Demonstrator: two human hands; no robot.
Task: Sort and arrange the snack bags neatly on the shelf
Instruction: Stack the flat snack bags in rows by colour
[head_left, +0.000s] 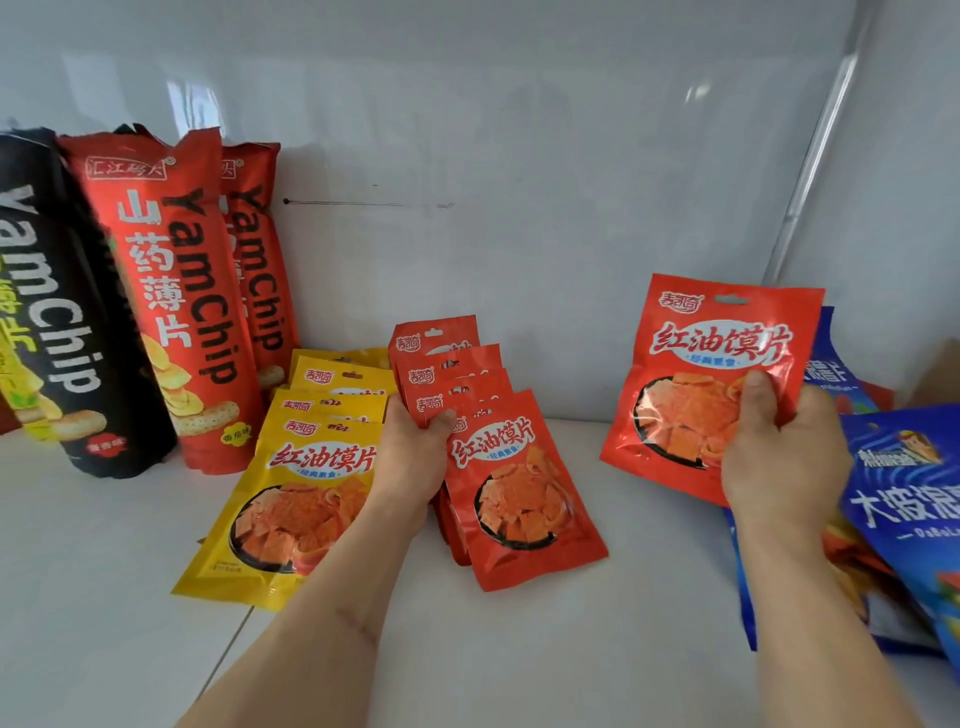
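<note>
On the white shelf (597, 623) a fanned row of several small red snack bags (519, 483) lies in the middle. My left hand (415, 447) grips its left edge, thumb on top. Left of it lies an overlapping row of several yellow snack bags (306, 483). My right hand (774, 447) holds one more red snack bag (711, 353) upright above the shelf, to the right of the red row, thumb on its front.
Tall YamChip bags stand at the back left: a black one (72, 322) and two red ones (176, 291). A loose pile of blue bags (898, 499) lies at the right edge. The white back wall (493, 156) is close behind.
</note>
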